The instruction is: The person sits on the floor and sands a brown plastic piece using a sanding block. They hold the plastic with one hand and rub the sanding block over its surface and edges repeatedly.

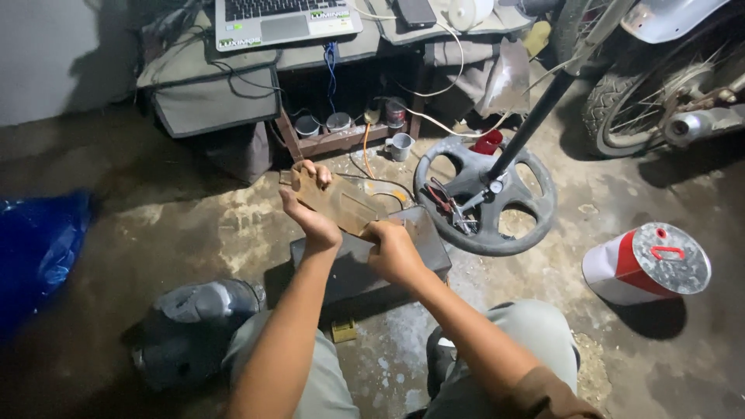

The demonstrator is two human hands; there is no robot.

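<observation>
While the person sat low over the stained concrete floor (pixel 194 233), both hands were closed on a flat, rusty brown metal plate (pixel 341 203), held tilted above the near-left corner of a dark metal box (pixel 365 268) that stood on the floor between the knees. The left hand (pixel 310 213) clamped the plate's far end, fingers wrapped over its top edge, and the right hand (pixel 394 250) pinched the near end just above the box lid. The step in hand looked like turning or inspecting the plate, perhaps lining it up with the box; any next move would seem to call for a firm two-handed hold, since the plate was thin and its edges likely rough. Largest around them was the motorcycle wheel (pixel 652 101) at the upper right, then the low cloth-covered table (pixel 256 70) carrying a laptop (pixel 283 19) along the top edge. A blue plastic sheet (pixel 39 248) lay at the left edge, and a dark helmet (pixel 198 326) sat beside the left knee. Just right of the box lay a black round coil head on a pole (pixel 485 206), close enough to crowd the right hand's side. A red-and-white can (pixel 644 268) lay well apart at the right, and a small metal cup (pixel 400 145) stood by the table's foot.
</observation>
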